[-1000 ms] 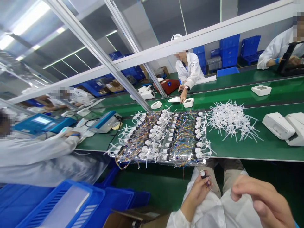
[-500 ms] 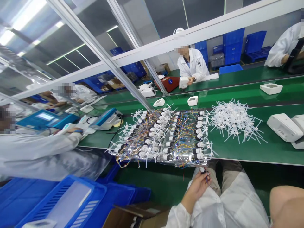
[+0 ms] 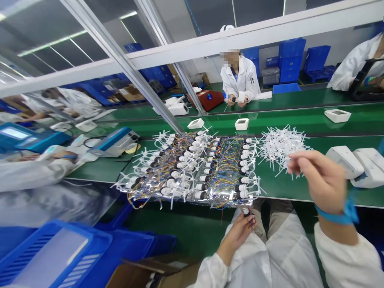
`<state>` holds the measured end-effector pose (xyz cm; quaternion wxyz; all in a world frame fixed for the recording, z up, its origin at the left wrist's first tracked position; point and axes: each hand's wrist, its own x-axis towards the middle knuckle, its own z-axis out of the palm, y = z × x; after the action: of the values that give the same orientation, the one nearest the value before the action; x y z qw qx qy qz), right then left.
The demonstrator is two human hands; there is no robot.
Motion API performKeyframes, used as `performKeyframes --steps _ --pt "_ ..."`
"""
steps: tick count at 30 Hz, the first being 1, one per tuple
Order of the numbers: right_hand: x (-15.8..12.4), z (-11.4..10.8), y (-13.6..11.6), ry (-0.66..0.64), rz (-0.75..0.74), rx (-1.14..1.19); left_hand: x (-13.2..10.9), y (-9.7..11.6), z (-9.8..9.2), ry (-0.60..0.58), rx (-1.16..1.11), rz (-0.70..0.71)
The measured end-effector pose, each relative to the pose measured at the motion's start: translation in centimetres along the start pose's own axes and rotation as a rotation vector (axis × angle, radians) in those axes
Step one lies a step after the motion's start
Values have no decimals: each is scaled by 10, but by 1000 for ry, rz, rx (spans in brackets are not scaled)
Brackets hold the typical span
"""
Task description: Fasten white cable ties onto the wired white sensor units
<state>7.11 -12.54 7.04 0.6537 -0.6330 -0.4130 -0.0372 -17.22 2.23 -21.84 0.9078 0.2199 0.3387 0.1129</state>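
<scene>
My left hand [image 3: 237, 235] is closed around a small pump [image 3: 246, 212], a black-and-white cylinder with thin wires, held over my lap just below the table edge. In front of it, rows of similar pumps [image 3: 206, 178] with coloured wires and white tubing lie on a shiny silver sheet [image 3: 223, 199]. My right hand [image 3: 322, 180] hovers at the near right side of a pile of thin white branched tube pieces [image 3: 280, 144]. Its fingers are bent loosely, a little blurred, and no object shows in them.
White device housings [image 3: 345, 162] stand right of the pile. White units with screens [image 3: 241, 124] sit on the green belt beyond. A metal post [image 3: 120, 60] slants across. Co-workers sit opposite and at left. Blue crates [image 3: 57, 252] and a cardboard box [image 3: 177, 278] are low at left.
My right hand has come up from the lower right edge to the pile of white tube pieces. My left hand still holds the pump. The view has turned slightly right.
</scene>
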Motion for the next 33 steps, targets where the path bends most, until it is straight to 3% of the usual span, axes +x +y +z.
performKeyframes --steps 3,6,10,19,27,30,33 --pt "18 21 69 -4 165 -138 1 0 1 12 -8 -21" --pt "6 32 129 -46 227 -262 3 0 -1 27 -24 -21" --pt "-22 42 168 -109 145 -392 6 0 -4 57 -45 -18" --pt "-37 54 183 -321 -42 -476 5 6 4 70 32 -44" --pt "-36 44 166 -171 82 -182 -12 7 18 -168 279 -54" --pt "-37 43 161 -130 151 -92 -20 2 35 -262 319 -67" --pt "-38 45 161 -83 263 13 -29 -3 70 -362 366 -56"
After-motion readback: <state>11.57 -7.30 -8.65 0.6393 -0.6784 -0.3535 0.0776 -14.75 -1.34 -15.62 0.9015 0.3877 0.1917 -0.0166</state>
